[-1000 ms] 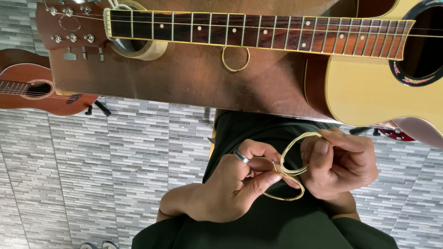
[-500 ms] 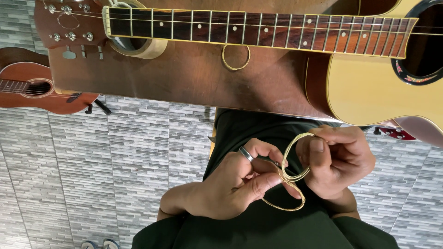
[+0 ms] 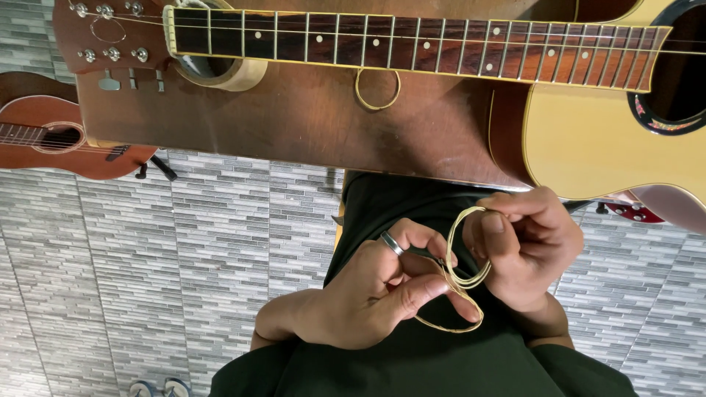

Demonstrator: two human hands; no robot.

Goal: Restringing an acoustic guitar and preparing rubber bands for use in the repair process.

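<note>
Grey tiled flooring in narrow brick-like strips runs under me, and a brown wooden table crosses the top of my view.

Both hands meet over my lap, against my dark clothing. My left hand, a plain ring on one finger, is curled nearly closed — thumb and forefinger pinch the lower loop of a coiled guitar string, brass-coloured and thin. My right hand is also closed around it, fingertips gripping the upper loop near its top. The coil sits between the two hands, touching both, its loops standing roughly upright and leaning a little toward my left hand. Neither hand is clearly nearer; the right holds it higher, the left lower.

Further out, an acoustic guitar with a pale yellow top lies flat on the table, its long axis running left to right across my view, the dark fretboard stretching to the headstock at the left — well above my hands. The neck rests on a roll of tape. Another small coiled string lies on the table just below the neck. Off to the left, a reddish-brown guitar rests down by the floor, well apart.
</note>
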